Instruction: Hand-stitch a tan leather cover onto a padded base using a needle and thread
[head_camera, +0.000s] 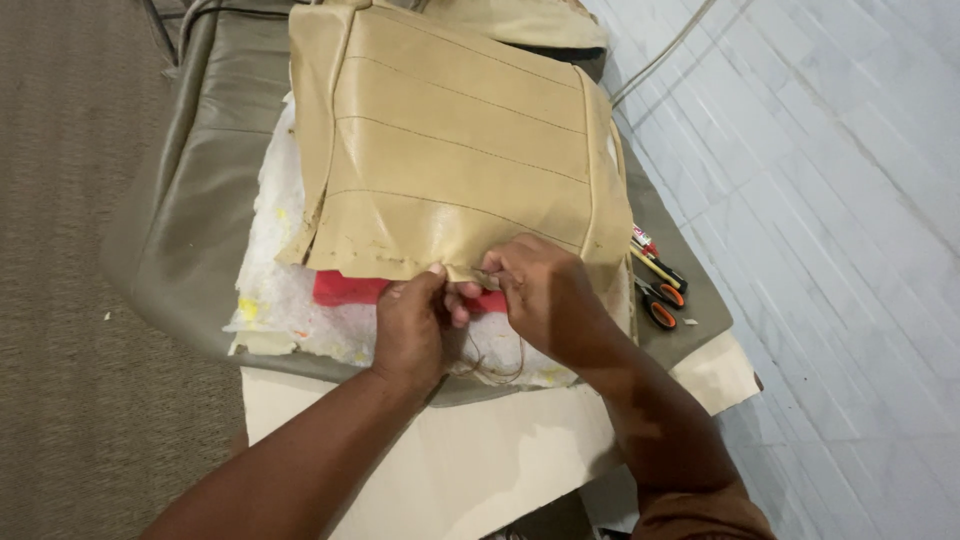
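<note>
Nearest the camera, two bare forearms reach up from the bottom edge, and the left hand (408, 325) and right hand (545, 295) meet at the near hem of a tan leatherette seat cover (450, 150). The hands are close together, almost touching. The left hand pinches the cover's lower edge between thumb and fingers; the right hand, just beside it, is closed on the same hem, with its fingertips curled over the seam. A loose tangle of thin thread (490, 365) hangs below the hands, though which hand holds it cannot be told.

The largest thing is the grey-green upholstered seat cushion (190, 210), lying flat and bearing everything else. On it sits a slab of white foam padding (285, 290), stained yellow in spots, with a red patch (345, 290) showing just under the cover's edge. The tan cover lies over the foam, its stitched panel lines running across it and a piped seam down its right side. A pale cream sheet (480, 460) spreads under the near end of the cushion, beneath the forearms.

To the right of the cover, on the cushion's edge, lie scissors with orange and black handles (658, 303) and, touching them, a pen-like tool (655, 262). Brown carpet (60, 300) lies to the left, and a white tiled floor (830, 200) to the right.
</note>
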